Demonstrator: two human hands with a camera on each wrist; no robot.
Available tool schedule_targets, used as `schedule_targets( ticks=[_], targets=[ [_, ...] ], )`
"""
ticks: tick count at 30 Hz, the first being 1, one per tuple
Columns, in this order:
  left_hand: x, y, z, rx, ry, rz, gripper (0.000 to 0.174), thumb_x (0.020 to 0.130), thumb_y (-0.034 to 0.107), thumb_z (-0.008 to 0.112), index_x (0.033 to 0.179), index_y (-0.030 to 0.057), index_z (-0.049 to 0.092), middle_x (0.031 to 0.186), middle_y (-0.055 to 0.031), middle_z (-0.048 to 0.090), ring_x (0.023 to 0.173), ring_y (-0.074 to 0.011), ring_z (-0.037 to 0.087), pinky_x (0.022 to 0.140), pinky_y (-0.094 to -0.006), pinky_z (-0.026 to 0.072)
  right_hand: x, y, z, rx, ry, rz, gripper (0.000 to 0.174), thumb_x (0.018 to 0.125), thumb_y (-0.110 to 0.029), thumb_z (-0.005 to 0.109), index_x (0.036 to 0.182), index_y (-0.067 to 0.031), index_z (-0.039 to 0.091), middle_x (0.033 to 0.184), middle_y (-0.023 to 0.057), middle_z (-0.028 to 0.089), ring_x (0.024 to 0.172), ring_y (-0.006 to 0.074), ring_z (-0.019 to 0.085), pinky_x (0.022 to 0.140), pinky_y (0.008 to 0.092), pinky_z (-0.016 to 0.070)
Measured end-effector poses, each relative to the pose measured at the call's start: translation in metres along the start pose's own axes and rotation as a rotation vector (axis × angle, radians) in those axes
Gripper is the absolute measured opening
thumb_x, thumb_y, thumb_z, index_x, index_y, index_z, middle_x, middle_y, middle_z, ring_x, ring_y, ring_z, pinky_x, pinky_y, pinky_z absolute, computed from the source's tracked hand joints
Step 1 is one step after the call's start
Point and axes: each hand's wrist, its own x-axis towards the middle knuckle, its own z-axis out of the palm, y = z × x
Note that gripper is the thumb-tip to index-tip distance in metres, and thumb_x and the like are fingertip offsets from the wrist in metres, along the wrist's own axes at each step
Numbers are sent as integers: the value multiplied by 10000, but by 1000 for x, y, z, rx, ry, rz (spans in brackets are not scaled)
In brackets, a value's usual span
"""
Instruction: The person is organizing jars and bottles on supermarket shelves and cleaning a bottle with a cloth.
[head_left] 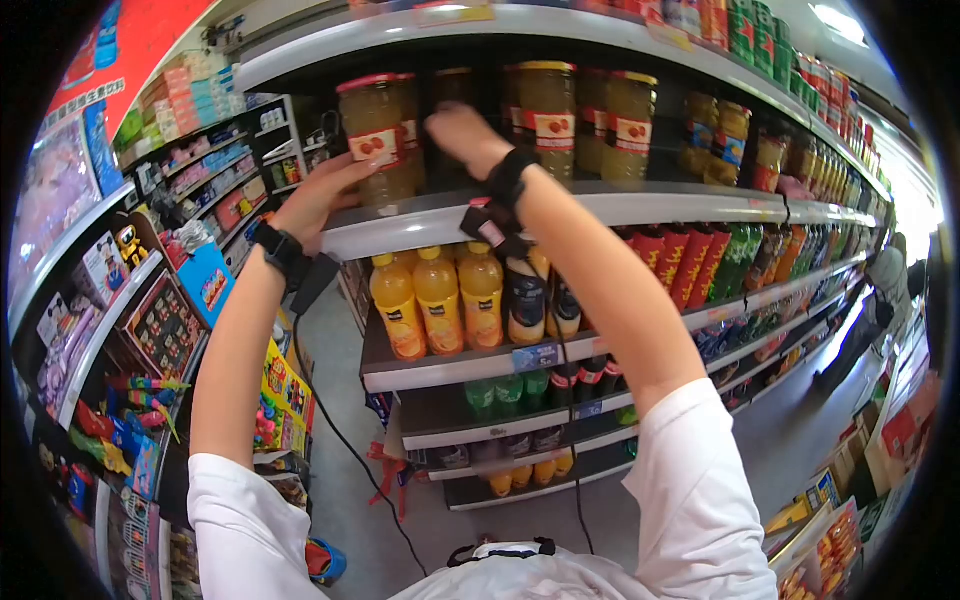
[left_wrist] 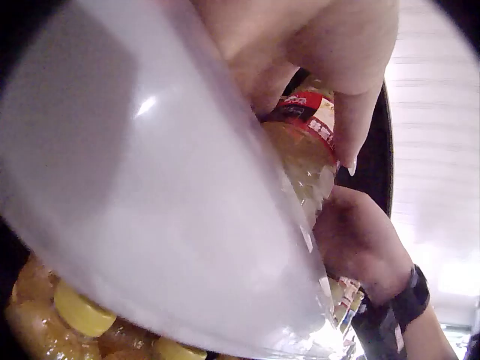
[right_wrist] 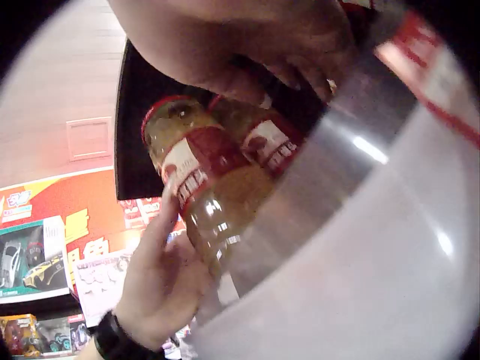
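Observation:
A glass jar (head_left: 375, 135) of pale fruit with a red lid and red label stands at the left end of a white shelf (head_left: 600, 210). My left hand (head_left: 320, 195) touches its lower side from the left; in the right wrist view its fingers (right_wrist: 161, 225) lie straight along the jar (right_wrist: 202, 187). My right hand (head_left: 455, 135) reaches in between this jar and the yellow-lidded jars (head_left: 545, 115), fingers curled. Its fingertips are hidden, close to a second jar (right_wrist: 262, 142). The left wrist view shows the jar (left_wrist: 304, 150) above the shelf lip (left_wrist: 150, 225).
Orange juice bottles (head_left: 440, 300) fill the shelf below, with red bottles (head_left: 690, 265) to their right. Toy racks (head_left: 150, 320) line the aisle's left side. Another person (head_left: 885, 280) stands far down the aisle. A black cable (head_left: 340, 430) hangs from my left wrist.

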Motion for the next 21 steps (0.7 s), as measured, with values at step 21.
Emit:
schedule_targets(
  ticks=[21],
  targets=[
    [11,-13,-20,-63,-218,44,587,875,456,539,1329,108,409,1277,-34,491,1177,-148,433,1016,-353,287,59,-10,-32,-42,-229,209,592,740,-364,718,1234,-116,506,1188,68,555,1113,207,484,915,409,368]
  ],
)
